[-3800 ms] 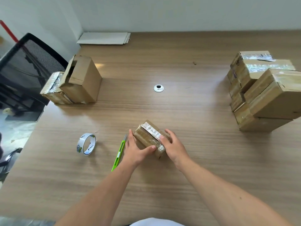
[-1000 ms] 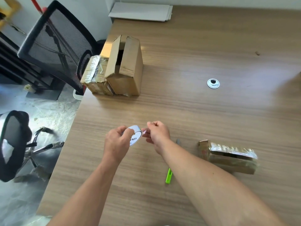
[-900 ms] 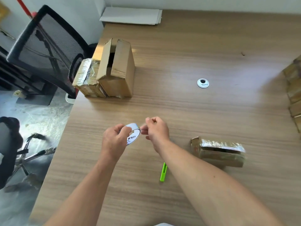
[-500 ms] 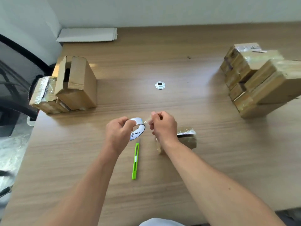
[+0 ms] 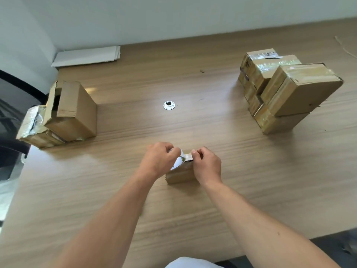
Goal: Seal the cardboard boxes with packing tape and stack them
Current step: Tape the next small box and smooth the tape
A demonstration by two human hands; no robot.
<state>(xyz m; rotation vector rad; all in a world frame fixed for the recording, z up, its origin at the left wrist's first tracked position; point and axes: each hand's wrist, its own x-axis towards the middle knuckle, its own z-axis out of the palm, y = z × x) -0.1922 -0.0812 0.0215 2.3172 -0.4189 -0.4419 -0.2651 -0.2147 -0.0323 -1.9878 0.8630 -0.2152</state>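
A small brown cardboard box point(image 5: 178, 174) sits on the wooden table point(image 5: 222, 136), near the middle of its front edge, directly under both hands. The left hand point(image 5: 158, 159) grips a white roll of clear packing tape point(image 5: 178, 163) just above the box's left end. The right hand point(image 5: 207, 167) pinches the short free strip of tape point(image 5: 188, 157) between thumb and fingertips over the box top.

The step in hand looks like sealing this box. Next, the strip likely needs pressing onto the top and the roll drawing out along the seam.

Toward the right edge stands a stack of taped brown boxes point(image 5: 286, 89). At the left edge a tall open-flapped cardboard box point(image 5: 75, 111) leans beside a low tape-wrapped box point(image 5: 32, 128).
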